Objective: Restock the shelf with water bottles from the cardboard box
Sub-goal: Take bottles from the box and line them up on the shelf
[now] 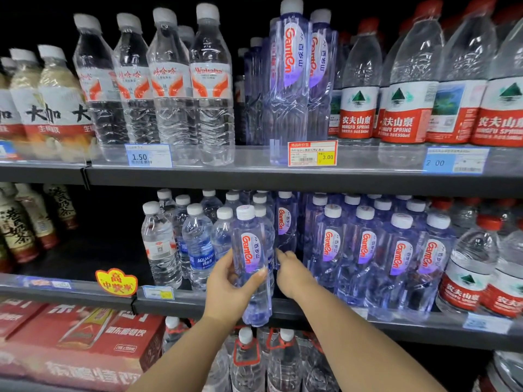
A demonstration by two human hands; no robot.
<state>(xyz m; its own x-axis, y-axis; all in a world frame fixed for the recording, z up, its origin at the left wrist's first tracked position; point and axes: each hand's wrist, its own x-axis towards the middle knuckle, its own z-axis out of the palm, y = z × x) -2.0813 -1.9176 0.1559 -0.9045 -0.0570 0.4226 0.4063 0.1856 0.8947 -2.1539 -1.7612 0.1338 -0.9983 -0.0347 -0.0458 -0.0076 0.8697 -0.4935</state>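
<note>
My left hand (230,287) grips a tall bluish Ganten water bottle (252,250) with a white cap, holding it upright at the front edge of the middle shelf (215,304). Just right of it, my right hand (291,274) reaches into the shelf, its fingertips touching a Ganten bottle (285,222) that stands further back. A block of the same Ganten bottles (396,250) fills the shelf to the right. The cardboard box is not in view.
Aquafina and clear bottles (198,247) stand left of my left hand, with a dark gap beyond them. Nongfu Spring bottles (475,267) sit at the far right. The upper shelf (254,171) holds Wahaha, Ganten and Nongfu bottles. Red cartons (85,340) lie below.
</note>
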